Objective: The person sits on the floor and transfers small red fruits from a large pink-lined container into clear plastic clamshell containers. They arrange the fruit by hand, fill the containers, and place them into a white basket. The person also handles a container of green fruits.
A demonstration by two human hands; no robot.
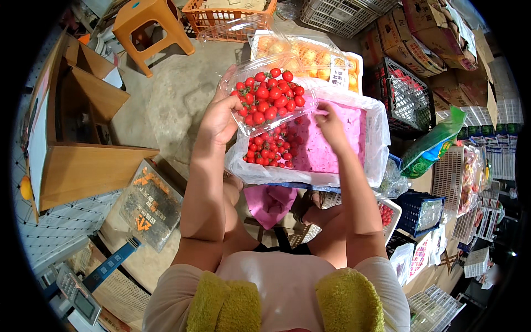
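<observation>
My left hand (221, 119) grips the near left side of a clear plastic clamshell box (251, 131), its lid hinged up at the far side. Red cherry tomatoes (271, 97) fill the box, which is held tilted above a crate (377, 133) lined with white plastic. More cherry tomatoes (268, 148) lie in the crate's left part, on a pink sheet (337, 149) strewn with small dark bits. Just beside the box's right edge, my right hand (332, 126) has its fingers curled together; whatever they hold, if anything, is hidden.
Beyond the crate lies a white tray (357, 83) of yellow-orange fruit in netting. An orange stool (149, 27) and an orange basket (232, 19) stand far left. Cartons (409, 44) and a black crate (404, 91) flank the right. A scale (149, 205) sits near left.
</observation>
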